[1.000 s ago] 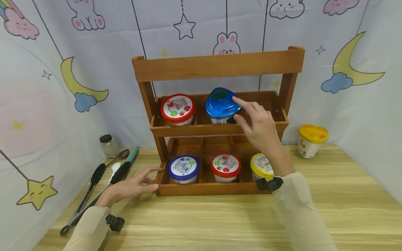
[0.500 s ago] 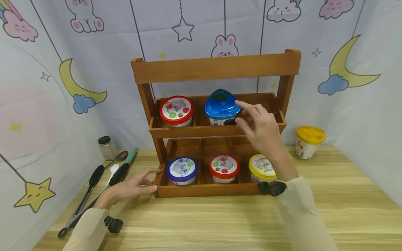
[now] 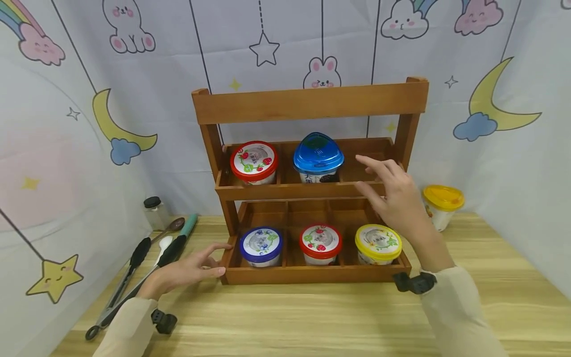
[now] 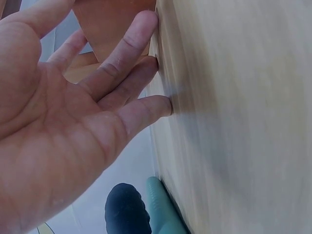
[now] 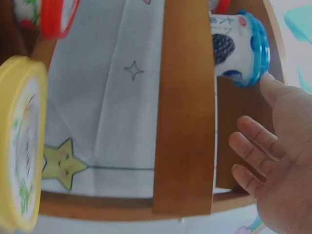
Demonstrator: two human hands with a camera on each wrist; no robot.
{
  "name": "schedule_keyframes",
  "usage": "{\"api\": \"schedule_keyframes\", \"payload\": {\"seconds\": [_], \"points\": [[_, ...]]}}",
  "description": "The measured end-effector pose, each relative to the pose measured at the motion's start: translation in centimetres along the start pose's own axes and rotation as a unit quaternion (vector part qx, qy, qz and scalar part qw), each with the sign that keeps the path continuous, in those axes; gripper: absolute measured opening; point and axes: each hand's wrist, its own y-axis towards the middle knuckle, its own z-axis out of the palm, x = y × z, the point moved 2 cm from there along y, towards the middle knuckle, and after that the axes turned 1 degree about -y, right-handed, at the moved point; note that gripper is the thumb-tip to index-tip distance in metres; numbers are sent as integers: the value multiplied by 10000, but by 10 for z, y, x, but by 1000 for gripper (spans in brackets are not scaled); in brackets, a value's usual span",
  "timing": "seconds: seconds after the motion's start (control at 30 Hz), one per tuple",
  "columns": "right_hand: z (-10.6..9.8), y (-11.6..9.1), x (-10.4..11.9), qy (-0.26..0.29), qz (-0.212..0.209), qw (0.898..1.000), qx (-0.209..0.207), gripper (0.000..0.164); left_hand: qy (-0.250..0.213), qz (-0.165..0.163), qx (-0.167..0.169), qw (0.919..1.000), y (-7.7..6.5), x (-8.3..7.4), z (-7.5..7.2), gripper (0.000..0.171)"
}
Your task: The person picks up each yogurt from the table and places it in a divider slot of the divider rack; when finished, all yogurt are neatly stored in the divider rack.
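Observation:
A two-tier wooden rack (image 3: 312,106) stands on the table. On its upper shelf a yogurt tub with a blue domed lid (image 3: 318,156) sits in the middle, right of a red-lidded tub (image 3: 254,161). My right hand (image 3: 397,198) is just right of the blue-lidded tub, thumb and fingers spread and holding nothing. The lower tier bears a purple-lidded tub (image 3: 261,245), a red-lidded tub (image 3: 320,243) and a yellow-lidded tub (image 3: 378,243). My left hand (image 3: 189,271) touches the rack's lower left end, fingers extended; in the left wrist view some fingertips (image 4: 163,105) meet the table.
Another tub with a yellow lid (image 3: 443,197) stands on the table to the right, partly behind my right hand. At the left lie tongs (image 3: 134,265), a brown spoon (image 3: 176,224) and a turquoise handle (image 3: 191,225), beside a black-capped jar (image 3: 156,215). A printed cloth hangs behind.
My right hand has drawn away from the blue-lidded tub to the right, uncovering the lower yellow-lidded tub. The left hand stays at the rack's end.

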Motion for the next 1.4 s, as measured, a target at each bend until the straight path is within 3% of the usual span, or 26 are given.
{"api": "schedule_keyframes", "payload": {"seconds": [0.23,0.47,0.67,0.77,1.2,1.4], "points": [[-9,-15,-16,-229,-51,9997,62,58,-44,186,116,9998,-1,-3,1,64],[-20,-14,-38,-55,-170,9996,-229,54,-36,93,73,9999,-1,-3,0,64],[-33,-16,-58,-72,327,9982,-492,44,-20,-114,-7,9999,-1,-4,-1,65],[-40,-20,-67,-290,632,9961,-546,42,9,-31,-10,10000,-1,-4,-1,65],[-52,-43,-112,-435,1682,9848,-52,42,-88,15,40,10000,0,-3,1,66],[-53,-53,-126,-534,1895,9800,296,43,-43,-10,1,10000,0,-3,0,66]]}}
